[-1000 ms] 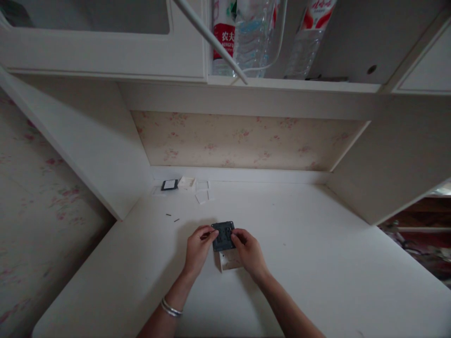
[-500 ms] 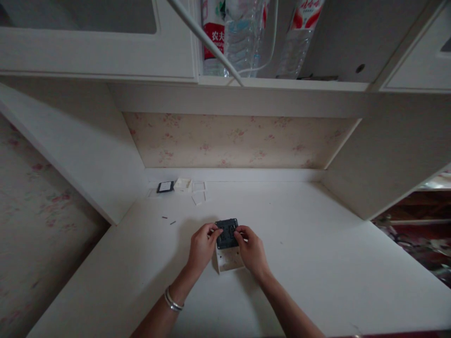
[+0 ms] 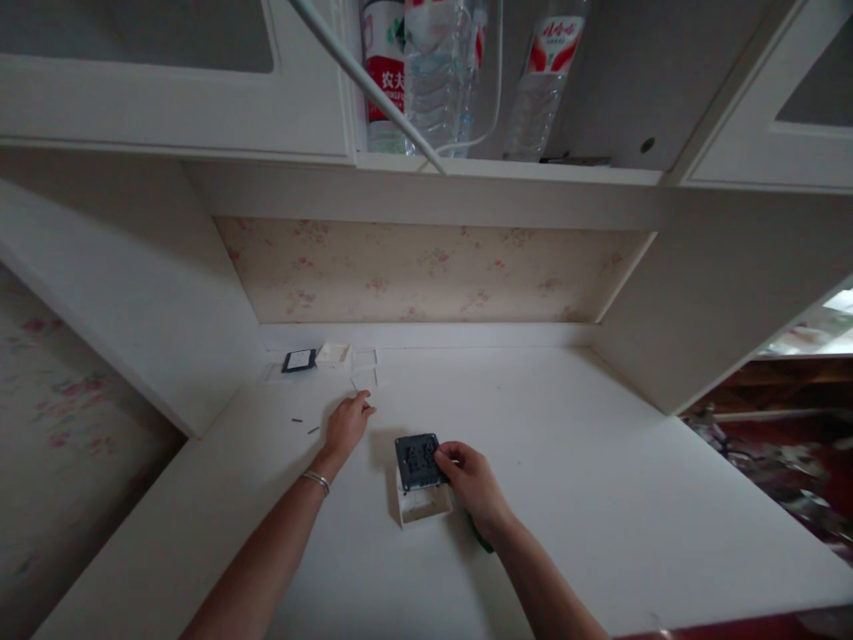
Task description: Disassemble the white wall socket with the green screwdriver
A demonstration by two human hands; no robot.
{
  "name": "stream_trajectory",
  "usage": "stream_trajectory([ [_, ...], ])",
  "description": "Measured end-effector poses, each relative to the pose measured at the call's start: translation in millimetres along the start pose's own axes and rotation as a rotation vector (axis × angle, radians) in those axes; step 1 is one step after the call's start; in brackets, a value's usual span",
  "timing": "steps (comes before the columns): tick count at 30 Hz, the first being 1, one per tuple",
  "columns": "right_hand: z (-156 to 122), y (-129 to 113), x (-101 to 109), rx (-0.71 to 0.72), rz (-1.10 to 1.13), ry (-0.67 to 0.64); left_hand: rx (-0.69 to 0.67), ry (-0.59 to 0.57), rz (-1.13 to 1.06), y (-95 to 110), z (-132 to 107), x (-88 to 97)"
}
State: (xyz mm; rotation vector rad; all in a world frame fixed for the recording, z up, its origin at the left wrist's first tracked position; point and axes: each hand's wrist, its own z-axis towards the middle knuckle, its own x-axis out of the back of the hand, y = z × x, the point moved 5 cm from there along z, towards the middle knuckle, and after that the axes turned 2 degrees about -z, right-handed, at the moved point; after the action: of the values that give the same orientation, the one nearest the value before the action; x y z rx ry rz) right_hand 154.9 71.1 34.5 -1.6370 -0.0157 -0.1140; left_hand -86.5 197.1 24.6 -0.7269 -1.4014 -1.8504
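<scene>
My right hand [image 3: 474, 480] pinches the right edge of a black square panel [image 3: 418, 462] with small raised fittings on its face. The panel leans over the back part of a shallow white box [image 3: 426, 514], whose front part shows open below it. Under my right hand, a dark green object [image 3: 480, 536] sticks out, mostly hidden. My left hand [image 3: 346, 425] is off the panel and stretched towards the back of the desk, thumb and forefinger apart. Its fingertips are close to thin white frame pieces [image 3: 377, 376]; no held thing shows in them.
On the white desk [image 3: 586, 480], a dark-edged panel [image 3: 298, 360] and a cream box [image 3: 333, 356] lie at the back left. Two small dark strips [image 3: 313, 430] lie left of my left hand. Overhead, a shelf holds plastic bottles [image 3: 436, 80], with a white cable [image 3: 373, 89] in front.
My left hand has let go of the black panel and moved up and left towards the thin white frames. My right hand still holds the panel. The camera view has shifted slightly.
</scene>
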Motion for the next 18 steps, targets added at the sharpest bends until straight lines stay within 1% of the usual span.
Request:
stream_trajectory([
  [4, -1, -1, 1, -0.025, 0.080, -0.025, 0.002, 0.010, -0.039, 3, 14, -0.6],
  [6, 1, -1, 1, -0.020, 0.074, -0.030, 0.007, 0.033, -0.077, 8, 13, 3.7],
  [7, 2, 0, 2, -0.018, 0.067, -0.028, 0.012, 0.048, -0.102, 11, 8, 6.8],
  [8, 4, 1, 2, -0.012, 0.059, -0.026, 0.019, 0.061, -0.128, 16, 1, 10.4],
  [10, 8, 2, 1, 0.011, 0.019, -0.021, 0.038, 0.064, -0.196, 28, -21, 17.2],
  [11, 11, 2, 0, 0.029, -0.022, -0.022, 0.048, 0.046, -0.236, 36, -35, 19.7],
  [12, 14, 1, -2, 0.048, -0.071, -0.026, 0.057, -0.002, -0.304, 44, -50, 20.5],
  [14, 20, 0, -8, 0.075, -0.167, -0.044, 0.178, -0.219, -0.638, 58, -82, 13.6],
  [15, 23, -2, -11, 0.084, -0.203, -0.056, 0.236, -0.284, -0.747, 63, -96, 11.3],
  [16, 24, -4, -16, 0.092, -0.232, -0.067, 0.299, -0.298, -0.819, 66, -107, 10.3],
  [18, 26, -10, -25, 0.115, -0.287, -0.088, 0.399, -0.258, -0.889, 65, -122, 9.3],
])
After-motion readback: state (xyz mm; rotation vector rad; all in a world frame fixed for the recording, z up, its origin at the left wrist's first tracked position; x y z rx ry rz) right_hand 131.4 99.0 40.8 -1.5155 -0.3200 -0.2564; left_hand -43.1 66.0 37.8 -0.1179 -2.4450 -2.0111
